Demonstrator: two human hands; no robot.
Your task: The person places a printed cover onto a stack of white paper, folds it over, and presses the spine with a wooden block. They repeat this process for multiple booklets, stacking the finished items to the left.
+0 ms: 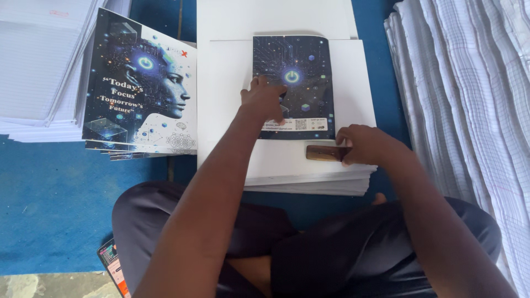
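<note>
A dark blue printed cover (301, 66) lies folded on a thick stack of white sheets (353, 83) in front of me. My left hand (264, 100) presses flat on the cover's lower left part, fingers spread. My right hand (369, 144) grips a small brown wooden block (323, 153) that rests on the white sheet just below the cover's lower right corner.
A pile of printed covers with a face design (141, 83) lies to the left. Stacks of ruled paper sit at far left (38, 66) and far right (469, 99). Blue mat (49, 204) underneath; a phone (113, 267) by my left knee.
</note>
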